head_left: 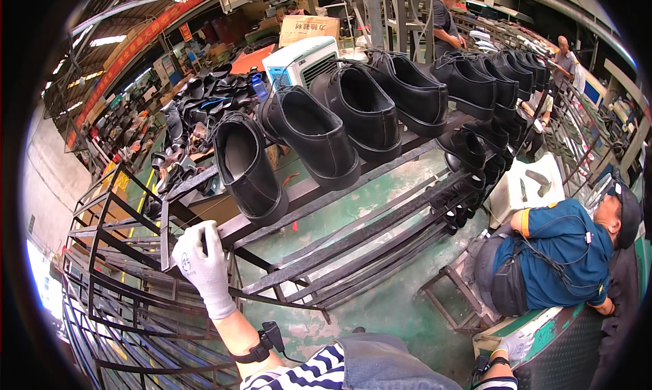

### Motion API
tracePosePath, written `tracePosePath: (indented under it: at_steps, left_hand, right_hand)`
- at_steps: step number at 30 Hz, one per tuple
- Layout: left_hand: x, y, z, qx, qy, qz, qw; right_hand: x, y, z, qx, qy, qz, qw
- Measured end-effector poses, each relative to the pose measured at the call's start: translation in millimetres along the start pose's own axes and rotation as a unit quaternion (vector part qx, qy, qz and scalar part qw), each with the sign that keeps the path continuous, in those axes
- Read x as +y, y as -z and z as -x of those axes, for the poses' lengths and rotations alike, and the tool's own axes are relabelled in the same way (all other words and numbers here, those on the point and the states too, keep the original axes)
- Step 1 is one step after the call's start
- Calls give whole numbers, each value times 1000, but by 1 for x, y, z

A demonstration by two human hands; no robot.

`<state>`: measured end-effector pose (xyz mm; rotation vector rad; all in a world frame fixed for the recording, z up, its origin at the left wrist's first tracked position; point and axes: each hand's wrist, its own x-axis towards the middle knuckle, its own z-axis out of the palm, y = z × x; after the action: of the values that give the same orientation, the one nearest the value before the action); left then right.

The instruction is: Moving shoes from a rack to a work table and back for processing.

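My left hand (204, 261), in a white knit glove, is closed at the near left end of a dark metal shoe rack (401, 164). Its bent fingers are around the frame's end, partly hidden by the glove. Along the top rails stands a row of black lace-up shoes, heels toward me; the nearest shoe (250, 169) sits just beyond my left hand. More black shoes (468, 152) hang on the lower rails farther along. Low at the right, my right hand (519, 348), also gloved, lies by the green edge of a bench (547, 325); its fingers do not show clearly.
At the right a seated co-worker (557, 254) in a blue shirt leans beside a white bin (526, 186). A small stool frame (458, 298) stands between us. Empty metal racks (129, 281) crowd the left. Behind the row are a white air cooler (302, 59) and heaped shoes (197, 112).
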<state>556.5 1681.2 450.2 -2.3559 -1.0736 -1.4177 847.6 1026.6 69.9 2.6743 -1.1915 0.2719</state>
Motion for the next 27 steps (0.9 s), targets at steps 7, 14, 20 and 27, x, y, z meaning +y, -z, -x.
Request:
tracePosePath:
  at_steps: [7, 14, 20, 27]
  left_hand:
    - [-7, 0, 6, -22, 36, 58, 997]
    - [-28, -9, 5, -55, 15, 20, 998]
    - [-39, -12, 11, -49, 32, 17, 998]
    - [-35, -11, 11, -36, 52, 30, 998]
  right_hand:
    - [-3, 46, 12, -24, 7, -60, 998]
    - [-9, 46, 15, 102, -28, -90, 990]
    - [-12, 42, 17, 43, -43, -128, 990]
    - [-12, 46, 17, 19, -36, -115, 993]
